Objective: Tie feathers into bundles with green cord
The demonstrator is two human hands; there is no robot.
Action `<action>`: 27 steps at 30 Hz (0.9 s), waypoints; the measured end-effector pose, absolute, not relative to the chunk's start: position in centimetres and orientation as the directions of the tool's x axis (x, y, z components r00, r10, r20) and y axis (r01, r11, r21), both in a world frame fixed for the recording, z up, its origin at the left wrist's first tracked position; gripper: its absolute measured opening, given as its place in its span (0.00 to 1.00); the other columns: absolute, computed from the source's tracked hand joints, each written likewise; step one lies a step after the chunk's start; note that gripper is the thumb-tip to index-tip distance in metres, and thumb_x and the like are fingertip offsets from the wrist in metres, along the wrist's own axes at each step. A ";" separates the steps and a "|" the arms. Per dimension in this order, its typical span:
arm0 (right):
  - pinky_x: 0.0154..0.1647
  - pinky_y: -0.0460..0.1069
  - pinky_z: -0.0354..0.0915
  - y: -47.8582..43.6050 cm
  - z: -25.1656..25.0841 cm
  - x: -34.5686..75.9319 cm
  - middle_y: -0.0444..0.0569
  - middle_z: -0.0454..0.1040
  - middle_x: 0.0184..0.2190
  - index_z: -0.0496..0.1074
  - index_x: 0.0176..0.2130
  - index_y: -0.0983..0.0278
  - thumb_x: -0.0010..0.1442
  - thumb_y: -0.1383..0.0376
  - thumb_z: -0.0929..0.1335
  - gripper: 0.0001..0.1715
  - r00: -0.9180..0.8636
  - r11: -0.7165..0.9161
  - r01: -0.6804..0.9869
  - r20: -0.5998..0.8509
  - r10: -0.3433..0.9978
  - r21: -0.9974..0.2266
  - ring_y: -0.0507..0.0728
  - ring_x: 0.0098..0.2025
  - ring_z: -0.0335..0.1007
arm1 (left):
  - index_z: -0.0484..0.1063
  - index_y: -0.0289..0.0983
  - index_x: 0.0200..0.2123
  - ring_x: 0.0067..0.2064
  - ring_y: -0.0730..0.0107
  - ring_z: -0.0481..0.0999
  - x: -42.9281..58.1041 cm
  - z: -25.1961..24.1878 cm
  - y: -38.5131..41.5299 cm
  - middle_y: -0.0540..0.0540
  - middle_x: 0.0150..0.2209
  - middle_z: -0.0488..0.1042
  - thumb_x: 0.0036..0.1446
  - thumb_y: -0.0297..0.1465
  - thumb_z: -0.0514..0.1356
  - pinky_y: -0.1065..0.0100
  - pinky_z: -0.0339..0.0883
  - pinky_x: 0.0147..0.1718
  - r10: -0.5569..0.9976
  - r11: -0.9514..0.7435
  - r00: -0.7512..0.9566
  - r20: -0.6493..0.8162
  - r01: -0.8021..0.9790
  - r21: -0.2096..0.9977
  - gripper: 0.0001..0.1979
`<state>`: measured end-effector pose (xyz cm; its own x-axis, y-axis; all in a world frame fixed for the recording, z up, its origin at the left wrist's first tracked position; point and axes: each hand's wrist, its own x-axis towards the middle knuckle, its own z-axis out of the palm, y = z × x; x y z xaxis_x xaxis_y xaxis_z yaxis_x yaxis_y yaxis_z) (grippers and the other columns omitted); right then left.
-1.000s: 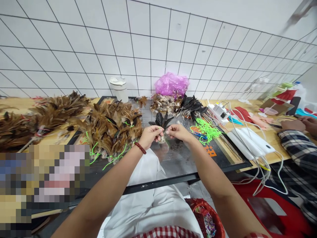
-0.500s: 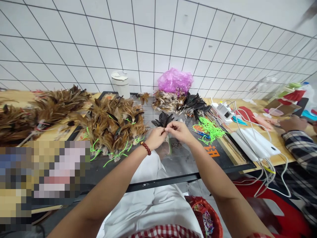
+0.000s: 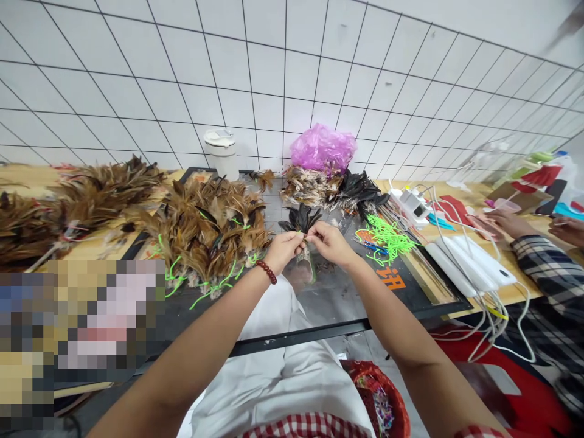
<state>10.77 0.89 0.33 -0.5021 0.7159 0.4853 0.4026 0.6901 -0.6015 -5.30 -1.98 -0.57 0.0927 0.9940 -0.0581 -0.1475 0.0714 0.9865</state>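
Observation:
A small bunch of black feathers (image 3: 301, 218) fans out just beyond my fingertips, with its pale stems between my two hands. My left hand (image 3: 286, 249), with a dark red bead bracelet on the wrist, is closed in a pinch at the bunch's left side. A tiny bit of green string (image 3: 299, 232) shows at its fingertips. Opposite it, my right hand (image 3: 329, 243) pinches close to the stems; what lies between its fingers is too small to make out. To the left spreads a big heap of brown feather bunches (image 3: 210, 228), several tied with green string.
Cut green strings (image 3: 387, 237) and blue pens (image 3: 375, 247) lie right of my hands on the dark mat (image 3: 337, 304). Behind are more black feathers (image 3: 360, 191), a pink plastic bag (image 3: 323, 149) and a white lidded cup (image 3: 221, 152). White cables (image 3: 483, 310) and a co-worker's hand (image 3: 508, 224) are rightward.
My hands have drawn slightly apart at the feather stems, the left moving a little leftward. At the right, the co-worker's hand has shifted left over the table.

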 end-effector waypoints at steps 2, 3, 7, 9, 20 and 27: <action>0.35 0.48 0.59 0.8 0.6 10.8 0.46 0.69 0.27 0.68 0.28 0.63 0.60 0.63 0.65 0.09 -0.507 0.677 0.381 0.470 0.722 -0.629 0.53 0.31 0.64 | 0.76 0.33 0.23 0.21 0.79 0.63 -5.4 -0.5 -1.9 0.48 0.19 0.70 0.41 0.36 0.67 0.76 0.50 0.17 0.994 0.085 0.080 -0.073 -0.161 0.983 0.11; 0.35 0.48 0.59 0.8 0.6 10.9 0.46 0.69 0.27 0.68 0.28 0.63 0.60 0.63 0.65 0.09 -0.521 0.670 0.368 0.454 0.723 -0.645 0.53 0.31 0.64 | 0.77 0.33 0.25 0.22 0.78 0.65 -5.5 -0.5 -1.9 0.47 0.20 0.71 0.39 0.35 0.68 0.76 0.51 0.18 0.994 0.098 0.071 -0.086 -0.178 0.979 0.11; 0.33 0.48 0.58 1.0 0.4 11.3 0.45 0.68 0.25 0.68 0.27 0.63 0.57 0.62 0.67 0.09 -0.525 0.618 0.340 0.402 0.750 -0.709 0.52 0.30 0.62 | 0.79 0.32 0.27 0.24 0.76 0.70 -6.0 -0.2 -1.7 0.45 0.23 0.74 0.32 0.30 0.72 0.76 0.55 0.20 0.987 0.157 0.072 -0.144 -0.238 0.959 0.14; 0.33 0.47 0.59 1.2 0.0 11.3 0.45 0.69 0.28 0.69 0.31 0.63 0.58 0.61 0.67 0.08 -0.494 0.570 0.286 0.391 0.777 -0.770 0.52 0.30 0.63 | 0.79 0.31 0.27 0.25 0.75 0.71 -6.2 -0.2 -1.8 0.45 0.23 0.75 0.31 0.30 0.72 0.75 0.56 0.20 0.983 0.167 0.112 -0.146 -0.221 0.961 0.14; 0.35 0.46 0.64 2.3 -3.4 10.1 0.43 0.73 0.28 0.72 0.39 0.64 0.56 0.69 0.63 0.12 -0.512 0.442 0.274 0.260 0.819 -0.854 0.50 0.29 0.67 | 0.79 0.40 0.31 0.35 0.66 0.75 -6.4 -1.3 -2.2 0.44 0.33 0.79 0.51 0.24 0.58 0.66 0.65 0.36 0.843 -0.522 0.308 0.441 0.665 0.534 0.10; 0.38 0.48 0.65 2.6 -3.0 10.3 0.48 0.73 0.36 0.76 0.37 0.62 0.52 0.69 0.65 0.13 -0.523 0.431 0.166 0.291 0.801 -0.887 0.53 0.37 0.68 | 0.77 0.36 0.36 0.36 0.63 0.73 -6.3 -0.7 -2.6 0.40 0.35 0.77 0.58 0.25 0.53 0.65 0.62 0.32 0.719 -0.568 0.426 0.548 0.815 0.112 0.11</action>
